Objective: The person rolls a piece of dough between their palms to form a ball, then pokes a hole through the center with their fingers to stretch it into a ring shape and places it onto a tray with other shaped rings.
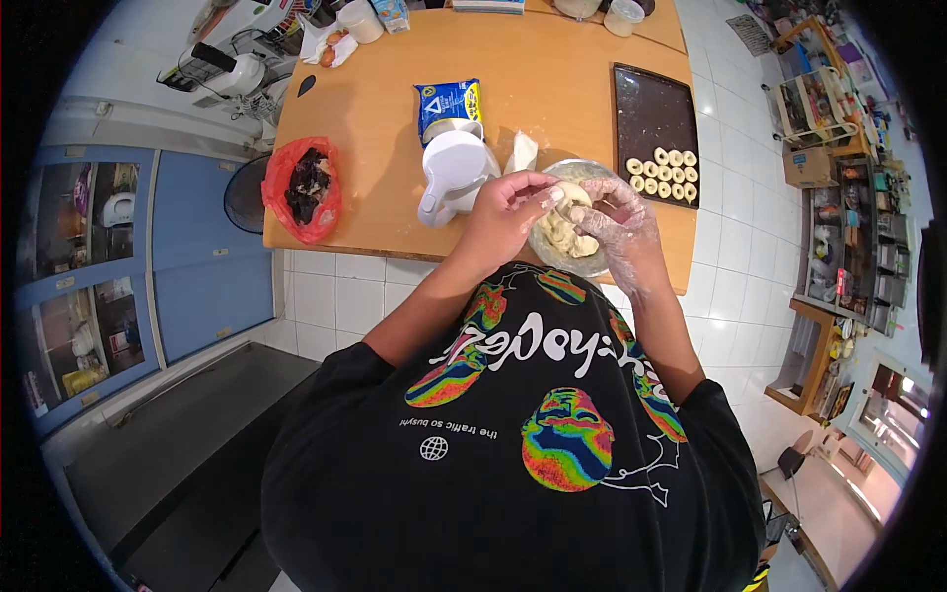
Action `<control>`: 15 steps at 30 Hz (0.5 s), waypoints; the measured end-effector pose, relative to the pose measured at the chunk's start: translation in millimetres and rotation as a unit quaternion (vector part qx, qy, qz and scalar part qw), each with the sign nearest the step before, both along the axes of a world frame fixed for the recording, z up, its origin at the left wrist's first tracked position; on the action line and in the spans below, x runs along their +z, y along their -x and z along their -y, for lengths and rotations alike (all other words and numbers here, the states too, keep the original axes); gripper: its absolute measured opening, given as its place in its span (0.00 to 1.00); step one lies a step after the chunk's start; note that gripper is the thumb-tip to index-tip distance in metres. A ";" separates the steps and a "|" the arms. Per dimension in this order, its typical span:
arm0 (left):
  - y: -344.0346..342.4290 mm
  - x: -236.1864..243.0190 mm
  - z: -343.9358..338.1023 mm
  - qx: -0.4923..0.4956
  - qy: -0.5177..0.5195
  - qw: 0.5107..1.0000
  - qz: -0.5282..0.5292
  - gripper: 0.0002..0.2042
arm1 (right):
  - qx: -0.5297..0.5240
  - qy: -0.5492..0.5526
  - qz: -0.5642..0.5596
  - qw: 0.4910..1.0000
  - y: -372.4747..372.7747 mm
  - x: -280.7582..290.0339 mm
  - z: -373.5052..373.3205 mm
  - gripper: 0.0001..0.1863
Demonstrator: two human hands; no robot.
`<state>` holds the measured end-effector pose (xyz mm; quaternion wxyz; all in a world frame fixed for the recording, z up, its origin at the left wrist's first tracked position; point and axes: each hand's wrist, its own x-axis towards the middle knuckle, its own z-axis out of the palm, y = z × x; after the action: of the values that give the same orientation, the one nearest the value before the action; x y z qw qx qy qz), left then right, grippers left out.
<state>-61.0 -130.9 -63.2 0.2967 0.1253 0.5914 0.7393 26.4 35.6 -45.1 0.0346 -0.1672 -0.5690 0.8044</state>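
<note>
A small strip of pale dough (568, 193) is pinched between my two hands above a round metal bowl (599, 262). My left hand (515, 209) has its thumb and fingers closed on the strip's left end. Flour-dusted, my right hand (623, 223) curls its fingers round the other side of it. Below them, a larger lump of dough (566, 240) lies in the bowl, partly hidden by my hands. To the right, a dark baking tray (653, 111) carries several small dough rings (663, 173) in rows at its near end.
Left of the bowl stand a white jug-like vessel (454, 163) and a blue packet (434, 99). A red plastic bag (281, 202) with dark contents sits at the table's left edge. Eggs (335, 39) and a white tub (361, 22) are at the far left of the wooden table (375, 128).
</note>
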 end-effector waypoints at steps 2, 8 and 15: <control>-0.2 0.7 -1.3 -0.001 0.022 1.000 0.005 0.11 | -0.017 0.058 0.032 0.998 0.8 11.2 1.3 0.14; 1.5 -2.3 -2.6 0.000 0.053 0.999 0.008 0.11 | -0.001 0.130 0.075 0.989 -4.7 -6.5 -8.9 0.15; -1.2 -14.3 -6.2 0.010 0.058 0.996 -0.063 0.10 | 0.008 0.201 0.047 0.978 -9.4 -13.5 -6.0 0.14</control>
<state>-59.8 -124.7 -77.5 0.2583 0.1483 0.6521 0.6972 35.8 41.6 -58.6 -0.0328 -0.2039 -0.3976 0.8940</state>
